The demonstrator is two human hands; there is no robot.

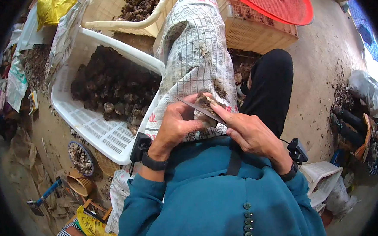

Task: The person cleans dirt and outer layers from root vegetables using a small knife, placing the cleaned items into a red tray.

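Observation:
My left hand (175, 122) holds a rough brown lump with a whitish underside (203, 101), perhaps a mushroom; its exact kind is unclear. In my right hand (253, 133) is a knife (200, 109), its handle mostly hidden by the fingers. The thin blade lies across the lump, its tip pointing to the upper left. My right index finger reaches over the blade onto the lump. Below both hands, a printed woven sack (201, 57) covers my lap, with dark crumbs scattered on it.
On the left stands a white plastic basket (107, 136) holding dark lumps (115, 83). Ahead are a cream crate (258, 34) and a red mesh tray (276, 2). A bowl of pale pieces (80, 158) sits lower left. Other people are partly visible at lower left and far right.

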